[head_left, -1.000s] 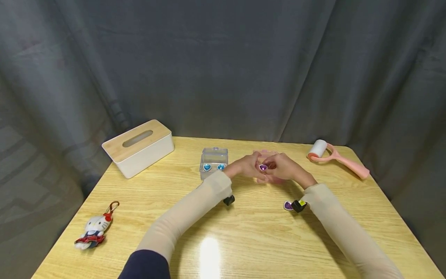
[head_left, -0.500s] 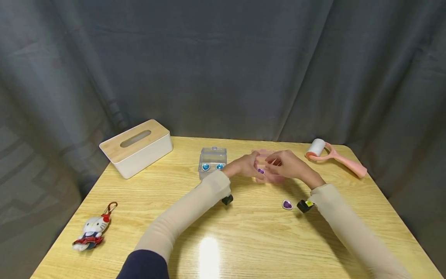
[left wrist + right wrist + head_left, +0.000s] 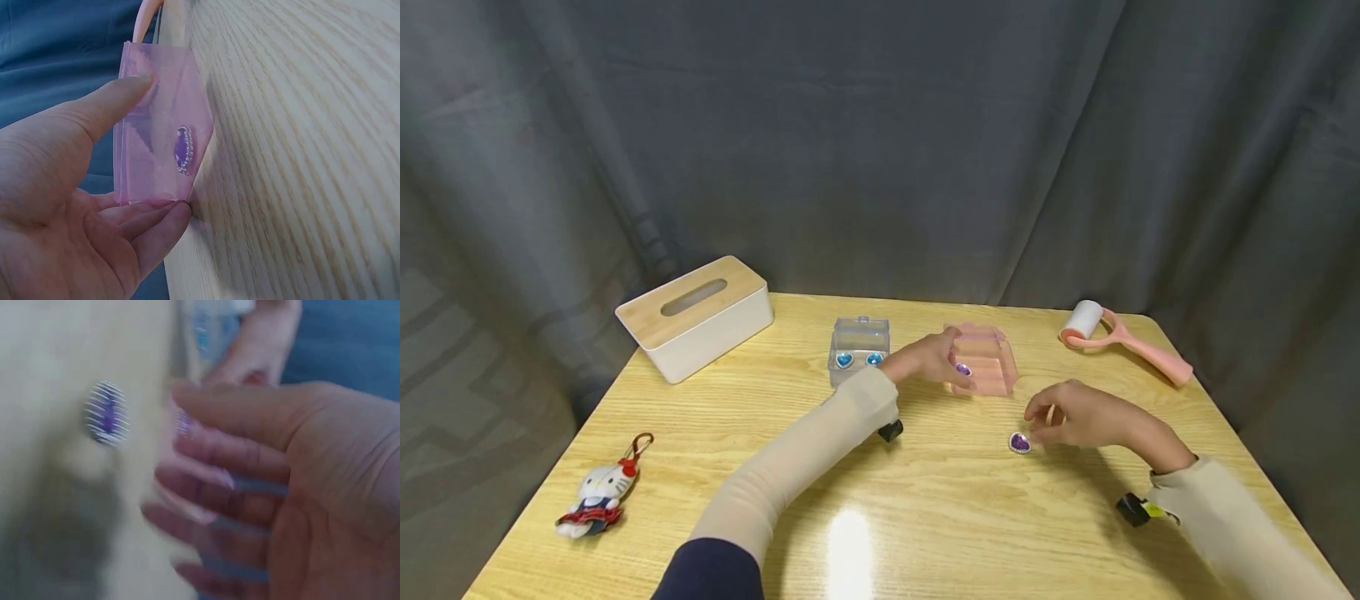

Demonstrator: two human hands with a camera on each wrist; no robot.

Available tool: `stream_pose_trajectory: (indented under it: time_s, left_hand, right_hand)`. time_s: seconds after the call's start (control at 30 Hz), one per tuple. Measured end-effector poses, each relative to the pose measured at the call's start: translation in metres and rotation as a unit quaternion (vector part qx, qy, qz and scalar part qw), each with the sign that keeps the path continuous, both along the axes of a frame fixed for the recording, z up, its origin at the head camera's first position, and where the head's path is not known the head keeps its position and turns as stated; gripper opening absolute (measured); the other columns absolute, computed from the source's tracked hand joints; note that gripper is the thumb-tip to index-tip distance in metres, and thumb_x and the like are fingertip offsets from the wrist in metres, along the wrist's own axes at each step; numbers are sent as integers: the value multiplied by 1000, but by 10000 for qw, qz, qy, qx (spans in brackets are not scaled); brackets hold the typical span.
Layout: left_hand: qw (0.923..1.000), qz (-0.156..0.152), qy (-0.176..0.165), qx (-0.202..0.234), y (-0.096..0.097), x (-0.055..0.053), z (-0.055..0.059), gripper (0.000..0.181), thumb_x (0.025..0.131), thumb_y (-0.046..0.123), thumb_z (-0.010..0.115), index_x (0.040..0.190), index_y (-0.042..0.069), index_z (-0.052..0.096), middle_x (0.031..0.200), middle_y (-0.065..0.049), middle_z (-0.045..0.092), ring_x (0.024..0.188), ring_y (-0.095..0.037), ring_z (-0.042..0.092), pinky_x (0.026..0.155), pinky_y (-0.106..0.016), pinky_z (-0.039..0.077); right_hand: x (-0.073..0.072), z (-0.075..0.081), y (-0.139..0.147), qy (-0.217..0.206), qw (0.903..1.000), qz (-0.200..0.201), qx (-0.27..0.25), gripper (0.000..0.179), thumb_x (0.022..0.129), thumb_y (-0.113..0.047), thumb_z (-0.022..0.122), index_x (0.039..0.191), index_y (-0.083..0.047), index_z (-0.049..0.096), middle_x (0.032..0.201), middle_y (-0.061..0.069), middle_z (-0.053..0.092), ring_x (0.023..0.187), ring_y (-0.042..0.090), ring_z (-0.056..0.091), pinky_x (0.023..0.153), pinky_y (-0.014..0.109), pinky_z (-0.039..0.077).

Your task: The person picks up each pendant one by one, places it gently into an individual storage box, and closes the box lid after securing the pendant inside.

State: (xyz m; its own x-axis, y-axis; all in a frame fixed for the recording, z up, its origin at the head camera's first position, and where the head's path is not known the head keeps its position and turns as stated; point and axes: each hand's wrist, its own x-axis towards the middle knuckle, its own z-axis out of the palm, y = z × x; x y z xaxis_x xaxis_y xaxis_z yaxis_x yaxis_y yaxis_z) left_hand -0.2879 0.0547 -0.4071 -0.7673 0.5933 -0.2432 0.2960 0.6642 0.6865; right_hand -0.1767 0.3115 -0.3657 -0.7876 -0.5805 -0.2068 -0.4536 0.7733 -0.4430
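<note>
My left hand (image 3: 931,357) grips the left side of an open pink see-through plastic box (image 3: 997,377), thumb on one edge and fingers on the opposite one. Inside the box lies a purple gem with a sparkling rim (image 3: 183,150). A second purple heart-shaped gem (image 3: 1019,442), edged with small clear stones, rests on the table nearer the body. Just right of that gem hovers my right hand (image 3: 1088,414), holding nothing, its fingers spread and loosely bent in the right wrist view, which is blurred.
Left of the pink box stands an open clear box (image 3: 860,337) with two blue heart gems (image 3: 845,359). A tissue box (image 3: 715,325) is at the back left, a plush cat keychain (image 3: 598,496) at the front left, and a pink lint roller (image 3: 1127,337) at the back right.
The right hand lets go of a purple gem, which now lies in the pink box, and moves toward the body and right, beside the other purple gem. The left hand stays on the box.
</note>
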Motion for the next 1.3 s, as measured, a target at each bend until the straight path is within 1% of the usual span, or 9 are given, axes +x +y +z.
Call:
stream_pose_trajectory:
  time_s: [0.13, 0.23, 0.37, 0.47, 0.73, 0.9, 1.0, 1.13, 1.3]
  left_hand:
    - [10000, 28, -61, 59, -1, -1, 1, 107, 84, 43, 85, 163, 10, 19, 114, -3, 60, 99, -16, 60, 91, -32, 51]
    - [9999, 34, -88, 89, 0, -2, 1, 107, 84, 43, 85, 163, 11, 19, 113, -2, 60, 99, -16, 60, 93, -32, 51]
    - [9999, 18, -80, 82, 1, -2, 0, 107, 84, 43, 85, 163, 10, 20, 115, -2, 60, 100, -15, 59, 96, -33, 51]
    - [9999, 28, -129, 82, 1, -2, 0, 108, 84, 42, 85, 163, 10, 19, 116, -3, 61, 101, -16, 60, 97, -34, 51]
    - [9998, 71, -158, 40, 2, -2, -2, 108, 83, 43, 86, 163, 11, 20, 121, -5, 62, 104, -18, 61, 102, -37, 51]
    - [9999, 37, -137, 53, 2, -1, -1, 109, 84, 43, 86, 163, 10, 19, 121, -5, 62, 103, -16, 61, 99, -34, 52]
    - [9998, 27, -174, 85, 2, -1, -1, 109, 84, 42, 86, 163, 10, 19, 117, -4, 62, 99, -15, 60, 93, -31, 52]
    - [9996, 46, -209, 158, 1, 0, 0, 108, 83, 41, 86, 163, 9, 20, 110, -2, 61, 94, -13, 59, 88, -29, 51]
    - [9999, -25, -58, 125, 1, 1, -1, 105, 84, 41, 85, 162, 8, 22, 108, -1, 63, 96, -13, 60, 93, -29, 51]
  right_hand:
    - [17, -19, -5, 333, 9972, -589, 331, 28, 86, -38, 83, 101, -16, 75, 83, -9, 64, 69, -1, 50, 61, 22, 43]
    - [25, -32, -12, 591, 9925, -1008, 346, 32, 82, -42, 85, 96, -16, 73, 75, -9, 57, 66, 3, 46, 59, 23, 39]
    - [30, -43, -19, 855, 9841, -1507, 390, 34, 81, -45, 85, 89, -16, 70, 71, -7, 53, 63, 7, 45, 56, 23, 34]
    - [31, -47, -22, 898, 9794, -1748, 460, 33, 82, -45, 85, 87, -17, 68, 70, -7, 53, 62, 9, 45, 55, 24, 33]
    - [31, -50, -26, 949, 9779, -1812, 428, 29, 83, -42, 84, 86, -17, 69, 73, -6, 57, 63, 10, 47, 54, 27, 35]
    - [28, -50, -26, 1203, 9767, -1736, 372, 25, 80, -36, 86, 87, -18, 70, 73, -8, 63, 64, 6, 51, 55, 26, 39]
    - [24, -49, -25, 1321, 9783, -1590, 128, 25, 80, -33, 86, 91, -15, 71, 77, -8, 68, 66, 3, 56, 56, 25, 43]
    - [17, -43, -22, 1280, 9812, -1383, -412, 22, 84, -22, 83, 99, -9, 73, 82, -3, 73, 69, 2, 62, 57, 21, 48]
    - [6, -33, -18, 1481, 9767, -1322, -813, 23, 84, -11, 79, 105, -5, 74, 89, 3, 76, 73, 7, 68, 60, 22, 53]
